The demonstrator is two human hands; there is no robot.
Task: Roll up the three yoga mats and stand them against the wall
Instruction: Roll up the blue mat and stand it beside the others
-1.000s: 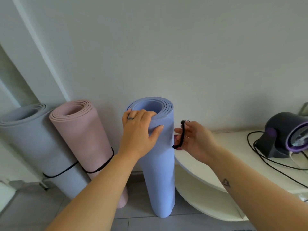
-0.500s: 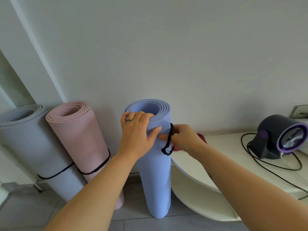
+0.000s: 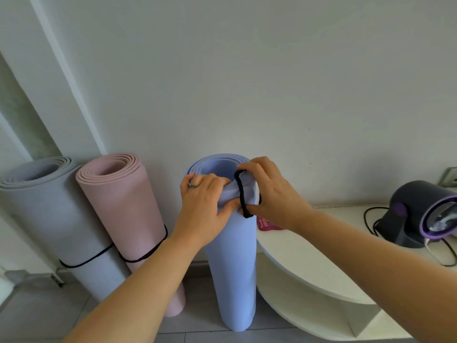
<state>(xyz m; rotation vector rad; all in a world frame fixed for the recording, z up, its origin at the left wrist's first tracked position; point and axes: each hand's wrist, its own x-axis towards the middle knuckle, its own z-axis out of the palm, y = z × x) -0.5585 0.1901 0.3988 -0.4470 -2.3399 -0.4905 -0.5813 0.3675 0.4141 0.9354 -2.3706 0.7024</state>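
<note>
Squeezing the top of the upright blue mat [image 3: 232, 268] tight in your gripping left hand [image 3: 205, 211], there on the floor [image 3: 49, 318] beside the pink mat [image 3: 123, 206], helps the black band [image 3: 240, 191] pass. With your right hand [image 3: 274, 194] pinching the band, stretch it wide over the rim, then slide it down evenly.

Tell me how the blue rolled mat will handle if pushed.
The blue mat probably tips easily: it stands tall on a narrow end. It may unroll if released: the left hand grips its top, and the black band in the right hand is only at the rim. It seems soft, denting under that grip.
</note>
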